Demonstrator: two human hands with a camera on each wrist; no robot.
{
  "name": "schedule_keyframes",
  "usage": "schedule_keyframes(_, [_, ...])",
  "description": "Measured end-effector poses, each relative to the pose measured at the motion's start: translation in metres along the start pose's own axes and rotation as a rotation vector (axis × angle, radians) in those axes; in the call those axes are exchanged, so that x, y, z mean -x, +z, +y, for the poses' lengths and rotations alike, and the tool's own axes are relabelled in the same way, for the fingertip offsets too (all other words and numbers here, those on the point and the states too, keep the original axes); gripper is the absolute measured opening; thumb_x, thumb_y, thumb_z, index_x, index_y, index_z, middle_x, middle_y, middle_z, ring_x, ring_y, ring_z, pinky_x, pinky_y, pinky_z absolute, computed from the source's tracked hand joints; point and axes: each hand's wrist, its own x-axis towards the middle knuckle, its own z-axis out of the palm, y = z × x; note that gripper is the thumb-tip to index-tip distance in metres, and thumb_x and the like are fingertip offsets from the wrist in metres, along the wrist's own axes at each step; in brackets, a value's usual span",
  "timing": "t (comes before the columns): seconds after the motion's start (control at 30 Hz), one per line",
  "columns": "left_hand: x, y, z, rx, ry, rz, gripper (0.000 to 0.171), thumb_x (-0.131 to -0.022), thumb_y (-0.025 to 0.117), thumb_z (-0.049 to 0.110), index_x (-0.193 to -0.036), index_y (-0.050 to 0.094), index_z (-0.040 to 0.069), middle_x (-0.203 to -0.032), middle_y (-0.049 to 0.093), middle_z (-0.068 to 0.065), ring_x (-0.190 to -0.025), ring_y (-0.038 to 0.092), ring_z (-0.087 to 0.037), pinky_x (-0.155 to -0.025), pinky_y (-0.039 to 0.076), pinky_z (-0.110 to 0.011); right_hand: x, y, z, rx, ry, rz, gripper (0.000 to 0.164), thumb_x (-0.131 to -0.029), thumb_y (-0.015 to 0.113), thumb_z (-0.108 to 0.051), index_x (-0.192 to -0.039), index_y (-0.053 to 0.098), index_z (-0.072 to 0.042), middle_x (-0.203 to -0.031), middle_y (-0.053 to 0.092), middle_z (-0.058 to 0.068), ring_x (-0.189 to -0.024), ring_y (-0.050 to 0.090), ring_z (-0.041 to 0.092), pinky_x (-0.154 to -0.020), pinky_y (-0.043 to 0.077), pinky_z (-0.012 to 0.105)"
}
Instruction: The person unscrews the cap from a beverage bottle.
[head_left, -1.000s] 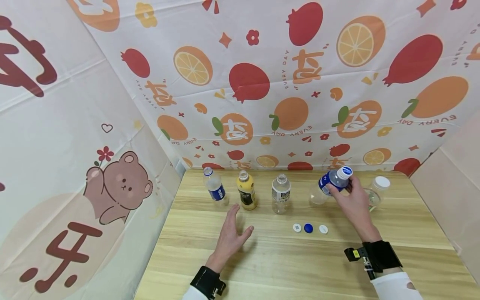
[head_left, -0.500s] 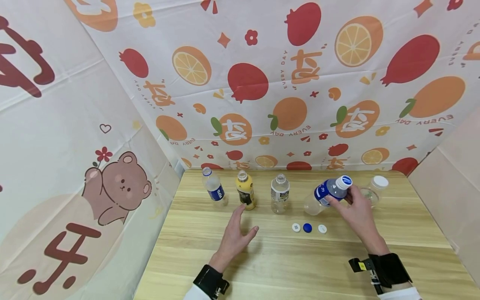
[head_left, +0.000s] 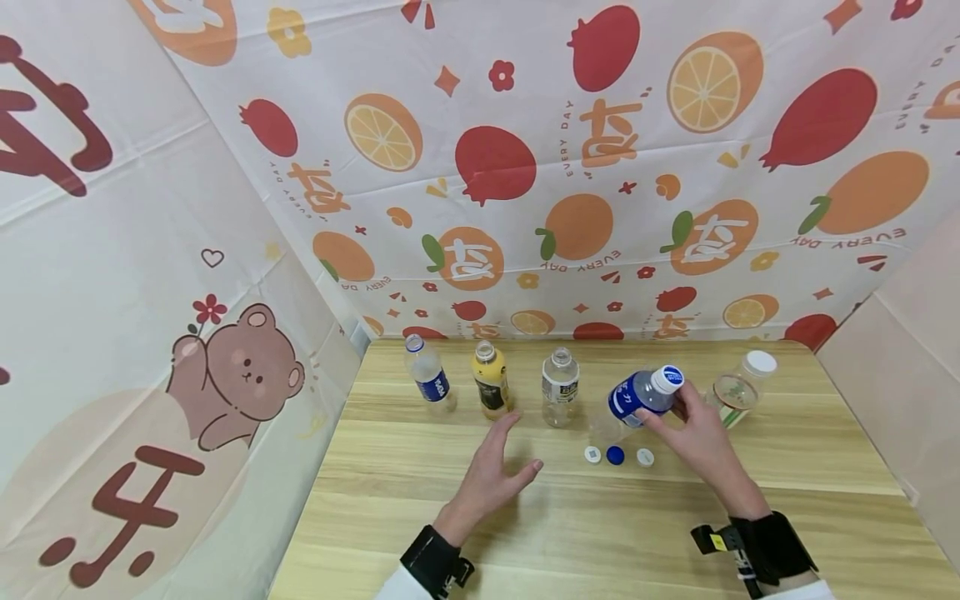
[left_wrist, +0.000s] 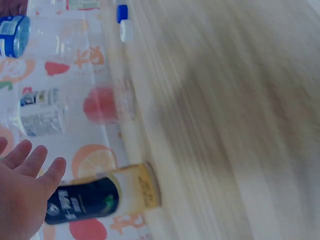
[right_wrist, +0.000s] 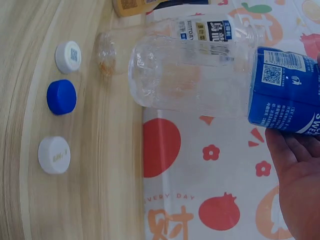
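Holding nothing, the left hand (head_left: pixel 491 475) extends forward, fingers nearly straight and thumb spread, just in front of the yellow bottle (head_left: pixel 492 379). Further right, the right hand (head_left: pixel 697 433), angled inward, curls its thumb and fingers round the blue-labelled bottle (head_left: pixel 633 402), tilted rightward behind three loose caps (head_left: pixel 616 455). Only the head view shows its white cap (head_left: pixel 667 379); only the right wrist view shows the label's QR code (right_wrist: pixel 271 75).

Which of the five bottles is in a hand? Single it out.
The white-capped, blue-labelled bottle, fourth from the left: the right hand grips it at a tilt, and it is the only bottle held.
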Motion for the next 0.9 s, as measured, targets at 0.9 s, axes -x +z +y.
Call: schedule_keyframes(0.9, [-0.046,0.029,0.043,-0.032,0.067,-0.103,0.091,-0.089,0.083,0.035,-0.158,0.031,0.005,-0.164,0.036,-0.015,-0.147,0.04,-0.03,-0.117,0.04,-0.044,0.005,0.042,-0.02,-0.117,-0.214,-0.098,0.072,-0.089,0.079,-0.004,-0.153,0.048,-0.011,-0.145,0.058,0.015,-0.125,0.056,0.005,-0.1,0.045,0.013])
